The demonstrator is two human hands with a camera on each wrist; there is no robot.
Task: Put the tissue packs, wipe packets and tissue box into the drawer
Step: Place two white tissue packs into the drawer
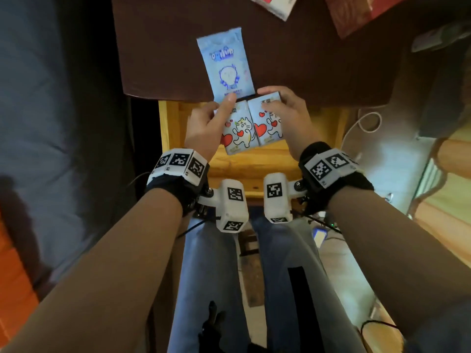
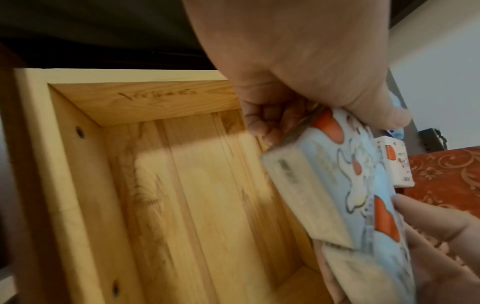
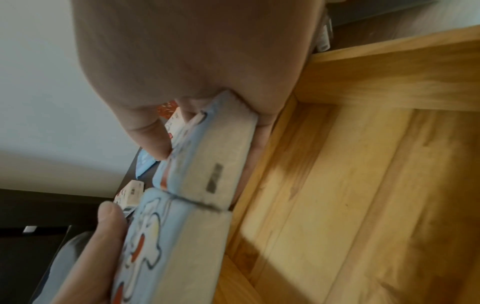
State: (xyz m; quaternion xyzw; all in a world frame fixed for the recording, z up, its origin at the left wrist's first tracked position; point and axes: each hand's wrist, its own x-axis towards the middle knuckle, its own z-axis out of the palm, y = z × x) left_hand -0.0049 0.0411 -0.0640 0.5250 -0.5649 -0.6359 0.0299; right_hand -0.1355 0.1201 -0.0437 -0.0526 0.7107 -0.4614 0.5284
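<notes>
Two light-blue tissue packs with a cartoon cat and red hearts hang side by side over the open wooden drawer point(image 1: 257, 164). My left hand point(image 1: 207, 126) grips the left tissue pack point(image 1: 238, 131), thumb on top. My right hand point(image 1: 285, 115) grips the right tissue pack point(image 1: 267, 121) by its far end. In the left wrist view the packs point(image 2: 350, 185) hang over the bare drawer floor point(image 2: 194, 195). The right wrist view shows their white ends point(image 3: 218, 164) above the drawer floor point(image 3: 363, 185). A blue wipe packet point(image 1: 225, 64) lies on the dark table point(image 1: 165, 47) just beyond my hands.
Another white pack with a red heart point(image 1: 274, 3) and a red patterned box point(image 1: 356, 14) lie at the table's far edge. A grey-blue bed point(image 1: 51, 98) is on the left. White cables point(image 1: 364, 123) and wooden furniture stand on the right. My legs are below the drawer.
</notes>
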